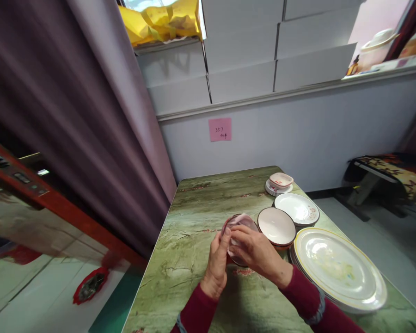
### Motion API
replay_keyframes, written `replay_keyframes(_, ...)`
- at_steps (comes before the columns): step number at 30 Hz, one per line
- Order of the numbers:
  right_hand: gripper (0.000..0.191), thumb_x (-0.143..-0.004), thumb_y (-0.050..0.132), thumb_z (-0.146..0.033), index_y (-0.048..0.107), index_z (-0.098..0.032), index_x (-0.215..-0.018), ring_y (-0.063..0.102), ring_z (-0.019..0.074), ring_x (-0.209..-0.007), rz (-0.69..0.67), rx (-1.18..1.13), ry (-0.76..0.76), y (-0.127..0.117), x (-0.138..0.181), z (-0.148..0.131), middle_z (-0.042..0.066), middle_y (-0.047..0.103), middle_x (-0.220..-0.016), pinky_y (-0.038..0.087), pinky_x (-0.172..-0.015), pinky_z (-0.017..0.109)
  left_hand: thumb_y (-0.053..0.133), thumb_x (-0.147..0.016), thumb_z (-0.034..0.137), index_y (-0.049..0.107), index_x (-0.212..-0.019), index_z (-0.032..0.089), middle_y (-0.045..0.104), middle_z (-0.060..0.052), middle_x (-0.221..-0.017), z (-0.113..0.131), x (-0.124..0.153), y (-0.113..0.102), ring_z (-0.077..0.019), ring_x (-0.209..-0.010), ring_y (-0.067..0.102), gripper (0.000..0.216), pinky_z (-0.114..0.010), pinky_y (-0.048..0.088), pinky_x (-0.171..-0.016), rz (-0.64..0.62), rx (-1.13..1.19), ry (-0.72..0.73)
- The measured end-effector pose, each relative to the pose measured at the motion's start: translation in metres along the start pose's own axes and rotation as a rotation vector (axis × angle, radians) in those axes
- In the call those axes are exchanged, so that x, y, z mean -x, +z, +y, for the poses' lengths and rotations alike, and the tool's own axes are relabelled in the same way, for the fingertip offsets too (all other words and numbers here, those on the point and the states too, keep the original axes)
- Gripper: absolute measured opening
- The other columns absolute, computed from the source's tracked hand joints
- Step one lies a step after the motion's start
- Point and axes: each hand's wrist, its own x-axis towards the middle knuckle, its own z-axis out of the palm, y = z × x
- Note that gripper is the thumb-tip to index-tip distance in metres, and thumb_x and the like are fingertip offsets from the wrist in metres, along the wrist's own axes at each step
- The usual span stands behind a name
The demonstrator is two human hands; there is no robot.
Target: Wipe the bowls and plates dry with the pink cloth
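Observation:
Both my hands hold a small bowl point(238, 223) tilted up above the green marbled table point(194, 217). My left hand point(217, 263) grips its left rim with the thumb over the edge. My right hand point(254, 252) is closed round its right side, fingers across the inside. The bowl looks pinkish and blurred. Right beside it sits a white bowl with a brown rim point(276, 226).
A large white plate with a yellow rim point(338, 268) tops a stack at the right. Behind lie a patterned plate point(297, 209) and a small dish on saucers point(280, 181). A grey curtain point(100, 125) hangs left; a pink note point(220, 129) is on the wall.

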Motion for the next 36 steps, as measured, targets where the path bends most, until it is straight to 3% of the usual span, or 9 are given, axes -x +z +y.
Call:
replay_keyframes(5,0.019,-0.087,0.059,-0.015,0.067,-0.02,-0.103,0.064,0.0173,-0.08,-0.18,-0.062,-0.013,-0.001,-0.004,-0.005,0.003,0.071,-0.092,0.051,-0.073,0.027,0.072,-0.079,0.057,0.072,-0.103,0.013,0.074,-0.01,-0.096,-0.002,0.002,0.0,-0.025,-0.092,0.069,0.05,-0.034,0.052,-0.085,-0.002,-0.062,0.021)
replay_keyframes(11,0.028,-0.091,0.059,-0.009,0.066,-0.019,-0.116,0.061,0.0249,-0.112,0.019,0.327,-0.3,0.011,-0.01,0.012,0.01,0.068,-0.117,0.048,-0.097,0.039,0.071,-0.081,0.053,0.071,-0.11,0.015,0.074,-0.01,-0.106,0.003,-0.001,-0.002,-0.0259,-0.1,0.067,0.048,-0.035,0.05,-0.092,-0.045,-0.074,0.007)
replay_keyframes(15,0.017,-0.087,0.064,-0.012,0.069,-0.018,-0.102,0.064,0.0249,-0.096,0.015,0.556,-0.146,0.016,-0.007,0.016,0.01,0.07,-0.106,0.051,-0.086,0.038,0.074,-0.081,0.049,0.068,-0.115,0.014,0.073,-0.01,-0.106,0.001,-0.004,-0.009,-0.025,-0.096,0.068,0.048,-0.034,0.051,-0.087,-0.001,-0.11,0.004)
replay_keyframes(19,0.016,-0.082,0.069,-0.019,0.071,-0.021,-0.098,0.065,0.0194,-0.073,-0.137,0.376,0.058,0.011,-0.001,0.005,0.004,0.07,-0.081,0.047,-0.066,0.027,0.077,-0.078,0.049,0.068,-0.11,0.015,0.073,-0.007,-0.098,-0.001,-0.005,-0.015,-0.023,-0.09,0.068,0.048,-0.032,0.051,-0.084,0.04,-0.179,0.022)
replay_keyframes(22,0.018,-0.085,0.063,-0.016,0.071,-0.023,-0.101,0.063,0.0149,-0.065,-0.216,0.091,0.024,0.006,-0.003,-0.003,-0.002,0.071,-0.078,0.044,-0.06,0.022,0.074,-0.079,0.052,0.07,-0.104,0.016,0.072,-0.006,-0.091,-0.002,-0.005,-0.014,-0.0226,-0.086,0.067,0.045,-0.032,0.051,-0.081,0.039,-0.147,0.011)
replay_keyframes(25,0.019,-0.092,0.055,-0.013,0.07,-0.021,-0.1,0.066,0.0169,-0.08,-0.052,0.057,-0.141,0.007,-0.012,-0.001,0.0,0.074,-0.089,0.05,-0.074,0.026,0.067,-0.084,0.054,0.071,-0.098,0.017,0.073,-0.008,-0.097,-0.003,-0.004,-0.009,-0.0245,-0.093,0.067,0.04,-0.035,0.051,-0.088,0.017,-0.091,0.022)
replay_keyframes(29,0.015,-0.094,0.058,-0.013,0.071,-0.018,-0.1,0.063,0.0235,-0.104,0.099,0.362,-0.373,0.013,-0.02,0.011,0.008,0.073,-0.106,0.048,-0.096,0.038,0.067,-0.086,0.052,0.072,-0.103,0.017,0.073,-0.009,-0.101,-0.002,-0.005,-0.008,-0.0246,-0.095,0.066,0.039,-0.034,0.05,-0.087,-0.011,-0.091,0.024)
replay_keyframes(33,0.019,-0.089,0.065,-0.014,0.07,-0.02,-0.106,0.063,0.0264,-0.104,0.036,0.526,-0.165,0.012,-0.016,0.013,0.008,0.071,-0.11,0.05,-0.088,0.039,0.075,-0.079,0.05,0.069,-0.105,0.015,0.072,-0.006,-0.094,0.004,-0.009,-0.014,-0.0196,-0.083,0.065,0.043,-0.028,0.049,-0.076,0.035,-0.11,0.02)
replay_keyframes(36,0.021,-0.087,0.065,-0.014,0.071,-0.024,-0.104,0.065,0.0226,-0.089,-0.126,0.406,0.047,0.005,-0.01,0.001,0.005,0.072,-0.099,0.049,-0.075,0.033,0.08,-0.073,0.051,0.068,-0.095,0.015,0.068,-0.002,-0.082,0.005,-0.011,-0.016,-0.0152,-0.072,0.062,0.044,-0.025,0.046,-0.069,0.079,-0.139,0.023)
